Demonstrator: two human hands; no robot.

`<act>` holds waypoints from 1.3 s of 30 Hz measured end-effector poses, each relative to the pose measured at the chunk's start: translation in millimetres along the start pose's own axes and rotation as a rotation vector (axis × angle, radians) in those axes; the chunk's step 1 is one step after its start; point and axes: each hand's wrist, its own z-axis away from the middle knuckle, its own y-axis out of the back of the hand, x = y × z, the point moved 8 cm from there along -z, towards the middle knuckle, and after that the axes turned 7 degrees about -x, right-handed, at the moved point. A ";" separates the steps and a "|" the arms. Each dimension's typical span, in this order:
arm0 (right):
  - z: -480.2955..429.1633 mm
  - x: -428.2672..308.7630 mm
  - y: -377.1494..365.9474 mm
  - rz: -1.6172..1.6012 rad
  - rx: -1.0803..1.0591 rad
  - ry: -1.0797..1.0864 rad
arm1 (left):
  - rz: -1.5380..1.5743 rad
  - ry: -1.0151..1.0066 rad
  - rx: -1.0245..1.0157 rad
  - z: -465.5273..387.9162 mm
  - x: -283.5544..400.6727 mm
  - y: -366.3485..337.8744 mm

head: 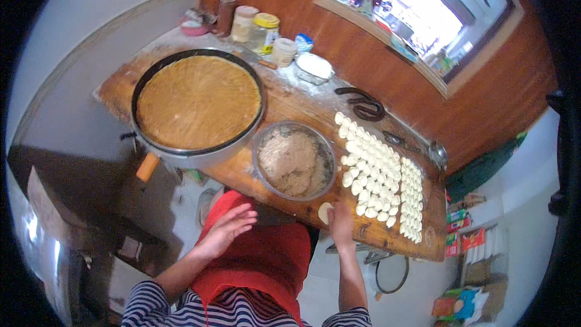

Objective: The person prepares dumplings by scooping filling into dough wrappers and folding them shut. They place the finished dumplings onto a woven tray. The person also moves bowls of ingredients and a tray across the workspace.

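Note:
My left hand (231,226) is held in front of the red apron (263,254), fingers apart and nothing in it. At the table's front edge, my right hand (341,225) is blurred and has its thumb and fingers on the rim of a flat dough round (325,213). Just beyond sits a clear round bowl (334,163) of pale brown, crumbly filling (288,156). Rows of small shaped dough pieces (372,175), resembling dumplings, cover the wooden table (277,195) to the right of the bowl.
A large round pan (195,158) with a browned flat layer (199,100) overhangs the table's left front. Along the wall stand a yellow-lidded jar (264,34), tubs and a flour container (313,67). A dark coiled strap (368,108) lies behind the dough pieces. Shelves (476,245) stand at right.

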 end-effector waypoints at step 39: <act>29.0 -200.5 7.7 -0.679 -0.279 -0.080 | -0.917 0.311 -0.375 -27.7 6.8 -10.0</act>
